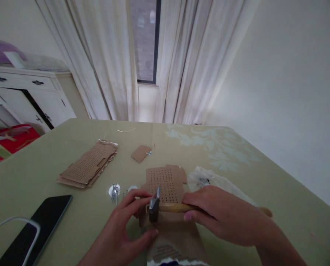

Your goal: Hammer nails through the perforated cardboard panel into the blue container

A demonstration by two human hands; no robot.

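Note:
My right hand is closed around the wooden handle of a hammer, which lies sideways over a brown cardboard piece punched with rows of small holes. Curved about the hammer head is my left hand, its thumb and fingers pressing on the left side of the cardboard. The head partly hides those fingertips, so I cannot make out anything small between them. Beneath the hammer, the cardboard's lower part has printed lines and a torn white edge. Several nails lie on a round white piece beyond my left hand.
A stack of perforated cardboard lies at the left, and a small cardboard square farther back. A dark tablet with a white cable is near left. Clear plastic wrapping lies beyond my right hand on the green table.

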